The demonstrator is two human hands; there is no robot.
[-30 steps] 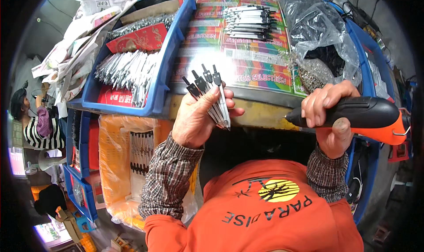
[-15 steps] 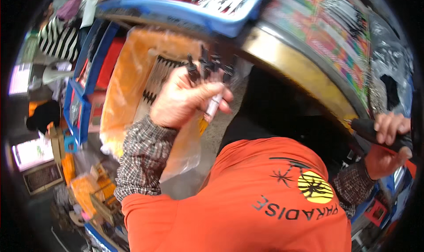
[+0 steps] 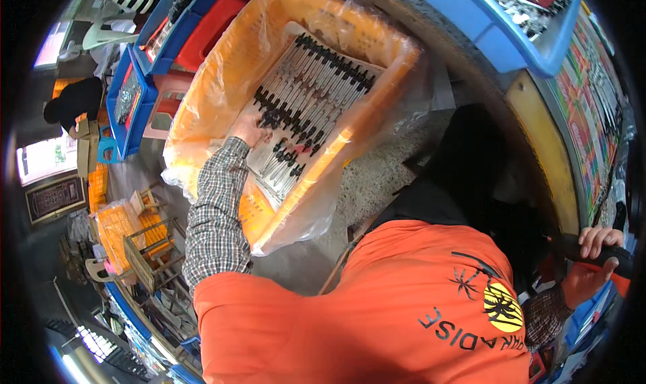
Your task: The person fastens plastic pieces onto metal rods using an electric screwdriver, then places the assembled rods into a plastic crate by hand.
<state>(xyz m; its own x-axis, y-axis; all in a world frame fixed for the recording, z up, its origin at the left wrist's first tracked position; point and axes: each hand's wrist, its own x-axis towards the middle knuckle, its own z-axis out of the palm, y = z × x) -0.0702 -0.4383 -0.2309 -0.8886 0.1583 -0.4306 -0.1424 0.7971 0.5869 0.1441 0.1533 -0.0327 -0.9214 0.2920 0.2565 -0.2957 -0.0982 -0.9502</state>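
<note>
While the right hand [image 3: 584, 282] grips a black-and-orange handheld power tool [image 3: 620, 259] near the workbench [image 3: 540, 138], the left hand [image 3: 252, 131] is inside an orange plastic basket [image 3: 214, 91], at the black heads of the drawing compasses [image 3: 316, 81]. Whether the left fingers are open or closed cannot be told. The compasses lie in rows within the basket. A clear plastic liner [image 3: 309, 226] drapes over the rim, which the left forearm crosses. A light-blue tray [image 3: 494, 37] borders the basket at upper right; a darker blue bin [image 3: 138, 125] stands at left.
</note>
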